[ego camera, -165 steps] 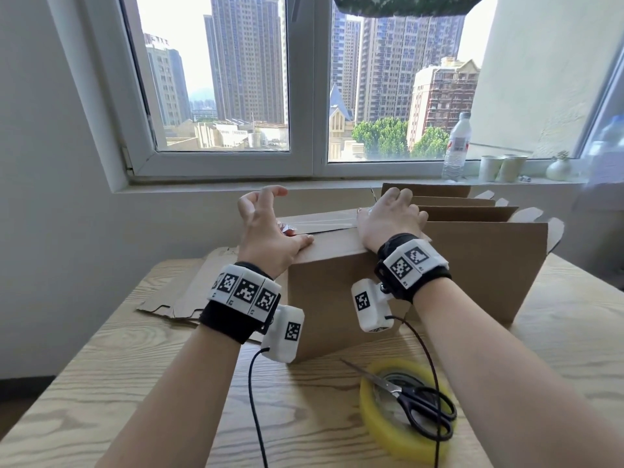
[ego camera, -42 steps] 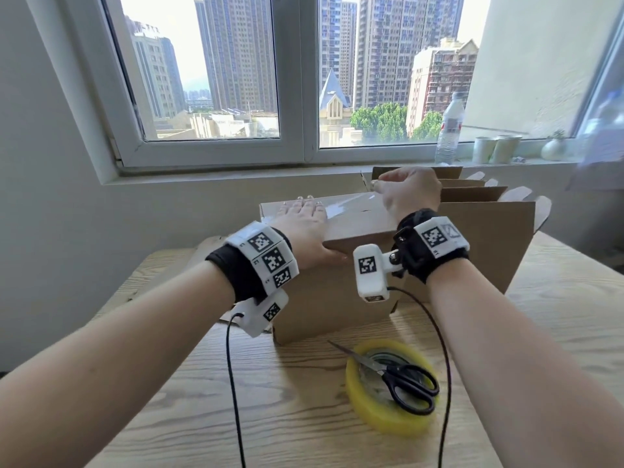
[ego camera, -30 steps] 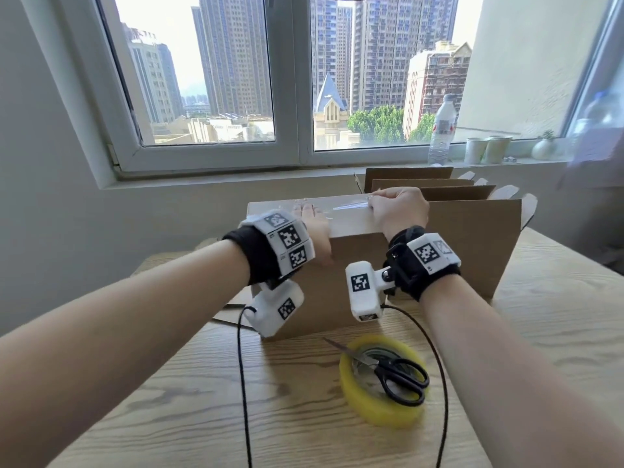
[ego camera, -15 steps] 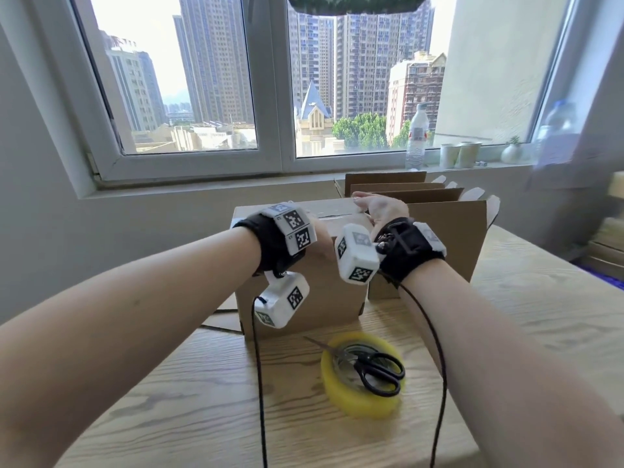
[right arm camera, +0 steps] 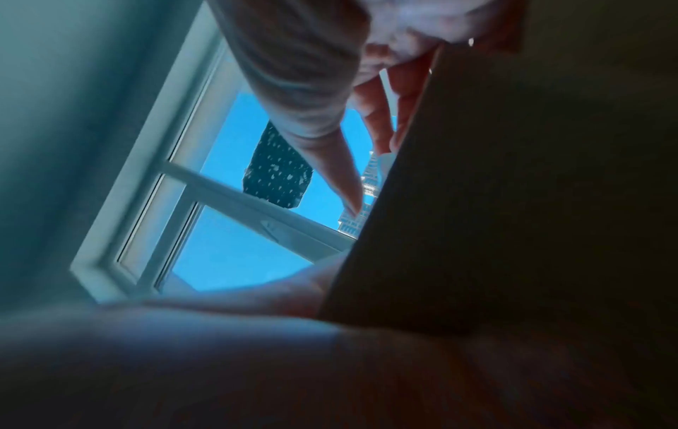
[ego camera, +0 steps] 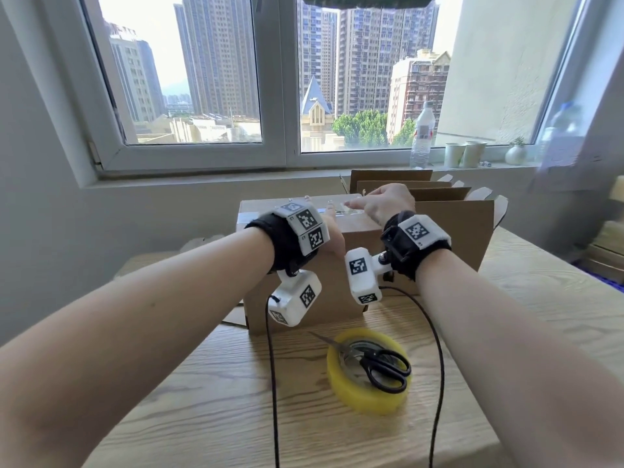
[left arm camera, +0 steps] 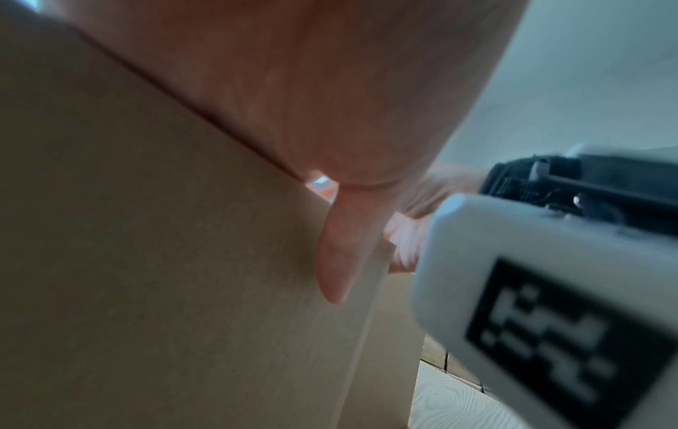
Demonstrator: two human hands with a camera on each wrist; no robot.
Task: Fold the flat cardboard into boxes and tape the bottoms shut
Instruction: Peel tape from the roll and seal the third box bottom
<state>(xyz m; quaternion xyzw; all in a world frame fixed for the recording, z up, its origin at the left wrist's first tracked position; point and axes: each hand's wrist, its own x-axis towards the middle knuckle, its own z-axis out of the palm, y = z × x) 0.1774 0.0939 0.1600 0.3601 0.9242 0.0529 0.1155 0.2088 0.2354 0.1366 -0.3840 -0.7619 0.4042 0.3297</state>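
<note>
A brown cardboard box [ego camera: 332, 309] stands on the wooden table [ego camera: 202, 400], closed flaps up, with clear tape [ego camera: 337, 208] along the top seam. My left hand [ego camera: 332, 238] rests over the near top edge, fingers straight on top. Its thumb [left arm camera: 341, 255] presses down the front face [left arm camera: 146, 261]. My right hand [ego camera: 385, 202] lies flat on the top beside it, fingers [right arm camera: 381, 116] straight and pointing left along the tape. A yellow tape roll [ego camera: 358, 396] lies in front of the box with black scissors [ego camera: 381, 369] on it.
Taller open cardboard boxes [ego camera: 456, 231] stand right behind the taped one. Flat cardboard [ego camera: 152, 261] lies at the back left. A water bottle [ego camera: 422, 136], two cups [ego camera: 464, 155] and a small vase [ego camera: 515, 153] stand on the windowsill. Wrist cables [ego camera: 271, 383] trail across the table.
My right hand has come back from the far right end of the box top toward the middle, fingers now pointing left. The left hand stays pressed on the top.
</note>
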